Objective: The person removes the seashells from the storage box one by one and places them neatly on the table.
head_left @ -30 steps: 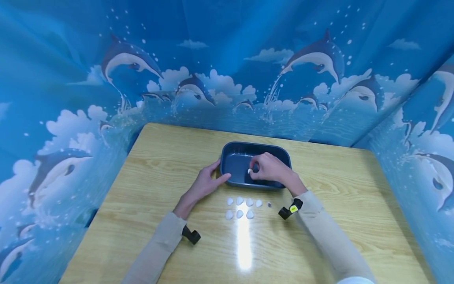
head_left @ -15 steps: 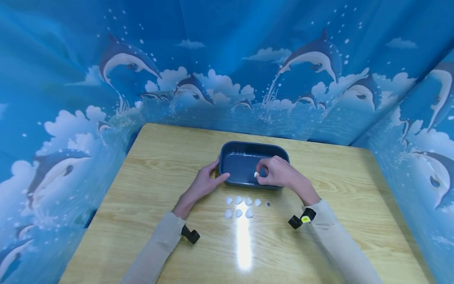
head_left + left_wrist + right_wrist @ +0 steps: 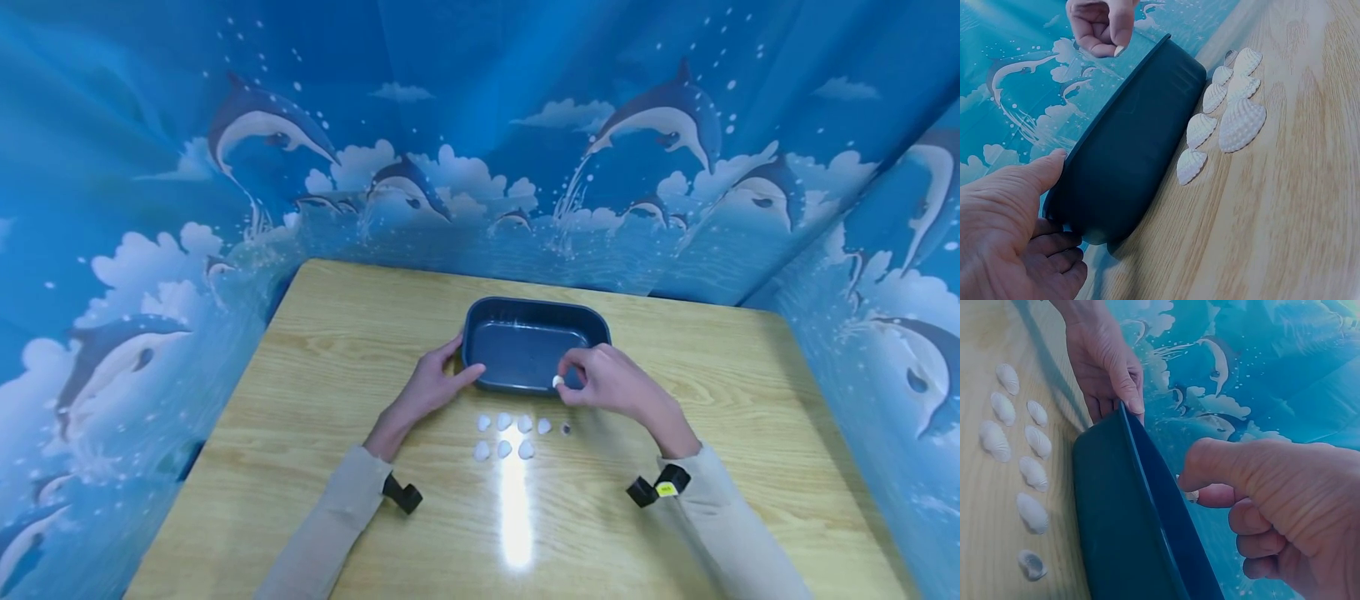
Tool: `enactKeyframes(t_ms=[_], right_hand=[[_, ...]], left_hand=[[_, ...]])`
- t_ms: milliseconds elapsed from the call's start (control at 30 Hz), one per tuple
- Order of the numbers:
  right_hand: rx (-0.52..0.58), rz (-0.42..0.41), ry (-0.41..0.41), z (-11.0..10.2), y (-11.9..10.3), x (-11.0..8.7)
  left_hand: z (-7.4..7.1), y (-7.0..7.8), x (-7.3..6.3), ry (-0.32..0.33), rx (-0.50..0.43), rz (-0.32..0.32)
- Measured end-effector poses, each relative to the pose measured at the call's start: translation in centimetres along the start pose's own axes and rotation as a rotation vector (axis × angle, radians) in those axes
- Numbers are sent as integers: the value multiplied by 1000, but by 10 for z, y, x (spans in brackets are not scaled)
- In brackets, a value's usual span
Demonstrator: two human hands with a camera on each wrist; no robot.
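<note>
A dark blue rectangular basin point(image 3: 525, 389) stands on the wooden table. My left hand point(image 3: 437, 385) grips its left end, thumb against the near side at the rim and fingers round the end. My right hand point(image 3: 611, 382) pinches a small pale shell point(image 3: 558, 381) between thumb and forefinger, just over the basin's near rim at the right. In the right wrist view the shell point(image 3: 1190, 495) is mostly covered by the fingertips. White ribbed seashells point(image 3: 1242, 125) lie in two rows in front of the basin. At the right end of the far row sits a darker one point(image 3: 1032, 565), its hollow side showing.
The wooden table point(image 3: 360, 325) extends on both sides of the basin. A blue dolphin-print curtain point(image 3: 465, 125) hangs behind it and along the sides. A bright light reflection point(image 3: 516, 508) falls on the tabletop in front of the shells.
My right hand has moved right and toward me, from inside the basin to its near rim, with the small shell still pinched. The left hand has kept its place on the basin.
</note>
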State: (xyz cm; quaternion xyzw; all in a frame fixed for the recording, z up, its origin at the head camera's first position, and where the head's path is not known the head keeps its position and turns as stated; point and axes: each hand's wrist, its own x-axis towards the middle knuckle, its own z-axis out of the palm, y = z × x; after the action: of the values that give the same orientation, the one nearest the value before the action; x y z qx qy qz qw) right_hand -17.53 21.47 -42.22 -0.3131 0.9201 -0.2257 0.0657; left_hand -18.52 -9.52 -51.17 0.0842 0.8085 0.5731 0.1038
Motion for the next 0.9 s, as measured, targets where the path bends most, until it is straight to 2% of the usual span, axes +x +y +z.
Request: enactKeyframes(t_ms=[333, 567, 900], right_hand=[[13, 53, 16, 8, 1, -23], [33, 52, 61, 21, 4, -43], [70, 112, 31, 44, 21, -63]], left_hand=[[-2, 0, 0, 5, 5, -5], [-3, 0, 0, 8, 9, 0], [1, -1, 0, 15, 15, 8]])
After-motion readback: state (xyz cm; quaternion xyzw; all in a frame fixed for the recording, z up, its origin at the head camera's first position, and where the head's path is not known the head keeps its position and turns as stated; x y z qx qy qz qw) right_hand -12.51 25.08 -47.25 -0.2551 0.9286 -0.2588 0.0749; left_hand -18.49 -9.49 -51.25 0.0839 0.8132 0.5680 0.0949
